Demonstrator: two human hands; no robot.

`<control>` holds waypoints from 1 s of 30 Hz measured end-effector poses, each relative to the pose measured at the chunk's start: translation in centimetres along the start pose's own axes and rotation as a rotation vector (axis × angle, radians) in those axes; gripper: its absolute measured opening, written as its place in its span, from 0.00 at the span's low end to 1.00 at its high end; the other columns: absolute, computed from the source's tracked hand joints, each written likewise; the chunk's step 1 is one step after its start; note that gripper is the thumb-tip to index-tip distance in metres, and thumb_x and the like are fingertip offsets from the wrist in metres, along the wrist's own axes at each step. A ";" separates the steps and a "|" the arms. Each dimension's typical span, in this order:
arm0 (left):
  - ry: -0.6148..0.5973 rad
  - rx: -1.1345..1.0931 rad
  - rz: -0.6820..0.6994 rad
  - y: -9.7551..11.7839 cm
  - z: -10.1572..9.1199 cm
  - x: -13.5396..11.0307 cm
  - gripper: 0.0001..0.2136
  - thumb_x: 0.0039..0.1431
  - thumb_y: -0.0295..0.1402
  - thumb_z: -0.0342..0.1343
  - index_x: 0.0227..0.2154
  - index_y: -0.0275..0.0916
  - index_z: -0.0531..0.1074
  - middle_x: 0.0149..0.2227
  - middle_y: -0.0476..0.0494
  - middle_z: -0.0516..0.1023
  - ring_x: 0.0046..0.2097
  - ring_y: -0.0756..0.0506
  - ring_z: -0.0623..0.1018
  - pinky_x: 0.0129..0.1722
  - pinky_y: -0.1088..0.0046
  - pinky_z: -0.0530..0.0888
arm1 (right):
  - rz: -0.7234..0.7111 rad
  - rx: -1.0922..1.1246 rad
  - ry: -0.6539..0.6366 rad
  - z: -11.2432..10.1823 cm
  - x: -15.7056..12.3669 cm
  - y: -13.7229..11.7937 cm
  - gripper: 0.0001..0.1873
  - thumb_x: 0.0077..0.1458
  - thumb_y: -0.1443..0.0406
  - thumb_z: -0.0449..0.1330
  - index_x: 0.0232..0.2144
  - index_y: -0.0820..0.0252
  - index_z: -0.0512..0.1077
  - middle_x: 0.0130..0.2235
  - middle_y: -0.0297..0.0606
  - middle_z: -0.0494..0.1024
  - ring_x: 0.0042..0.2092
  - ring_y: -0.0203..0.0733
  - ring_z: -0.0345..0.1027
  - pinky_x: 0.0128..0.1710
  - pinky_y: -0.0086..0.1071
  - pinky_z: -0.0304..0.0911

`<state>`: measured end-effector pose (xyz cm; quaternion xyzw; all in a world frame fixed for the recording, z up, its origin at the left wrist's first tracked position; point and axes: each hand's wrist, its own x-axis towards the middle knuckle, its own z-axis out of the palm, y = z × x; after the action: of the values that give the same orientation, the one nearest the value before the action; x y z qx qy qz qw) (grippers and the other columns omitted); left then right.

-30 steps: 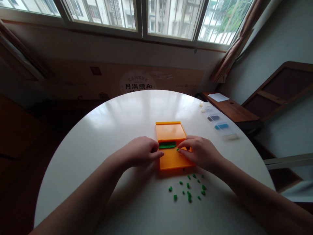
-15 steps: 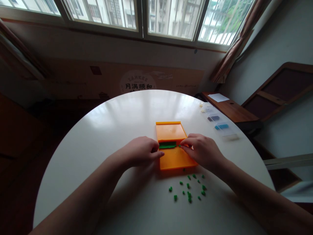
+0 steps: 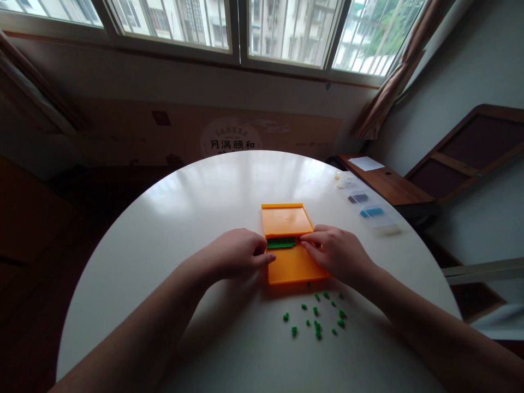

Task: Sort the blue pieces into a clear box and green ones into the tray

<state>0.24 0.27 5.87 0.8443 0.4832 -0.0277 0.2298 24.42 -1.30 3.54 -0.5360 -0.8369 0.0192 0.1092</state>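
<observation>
An orange tray [image 3: 286, 218] lies flat on the round white table [image 3: 172, 229]. Across its middle runs a band of small green bricks [image 3: 280, 243]. My left hand [image 3: 237, 254] rests against the tray's left edge with fingers curled, thumb on the rim. My right hand [image 3: 333, 252] sits on the tray's right side, fingertips pinched at the right end of the green band; what the pinch holds is too small to make out. Several loose green bricks [image 3: 315, 316] are scattered on the table just in front of the tray.
A clear compartment box [image 3: 366, 207] with pale, dark and blue pieces lies at the table's right edge. Beyond it stands a wooden side table with a paper sheet [image 3: 366, 162]. Windows and a curtain [image 3: 393, 76] line the far wall.
My right hand's pinched fingertips have moved slightly up and inward to the right end of the green band. My left hand and the tray have stayed put.
</observation>
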 end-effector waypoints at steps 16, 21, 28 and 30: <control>-0.012 0.005 -0.005 -0.1 0.0 0.0 0.19 0.59 0.50 0.49 0.26 0.42 0.75 0.28 0.46 0.78 0.27 0.47 0.71 0.25 0.72 0.61 | -0.007 0.008 -0.016 0.0 0.0 0.1 0.16 0.64 0.60 0.51 0.41 0.51 0.79 0.38 0.34 0.78 0.36 0.38 0.70 0.32 0.30 0.58; -0.004 0.010 0.002 -0.1 0.1 0.1 0.18 0.59 0.50 0.49 0.26 0.42 0.74 0.28 0.46 0.77 0.27 0.47 0.71 0.24 0.72 0.60 | -0.005 0.004 -0.015 0.1 0.1 0.1 0.16 0.64 0.60 0.51 0.40 0.51 0.79 0.38 0.35 0.78 0.35 0.37 0.70 0.32 0.30 0.57; -0.003 0.022 -0.004 0.0 0.0 0.0 0.18 0.59 0.49 0.49 0.26 0.42 0.74 0.28 0.47 0.77 0.27 0.47 0.71 0.25 0.72 0.60 | 0.001 -0.018 0.038 0.3 0.1 0.1 0.14 0.63 0.60 0.53 0.38 0.50 0.79 0.37 0.32 0.78 0.35 0.37 0.70 0.31 0.30 0.56; -0.005 0.025 -0.007 0.1 0.0 0.0 0.18 0.59 0.49 0.49 0.26 0.42 0.75 0.28 0.47 0.78 0.27 0.47 0.71 0.25 0.72 0.60 | -0.005 -0.018 0.054 0.3 0.1 0.2 0.13 0.63 0.60 0.53 0.40 0.50 0.79 0.37 0.32 0.77 0.35 0.37 0.70 0.32 0.30 0.56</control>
<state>0.26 0.22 5.90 0.8455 0.4850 -0.0367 0.2202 24.48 -1.16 3.27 -0.5354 -0.8350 -0.0030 0.1268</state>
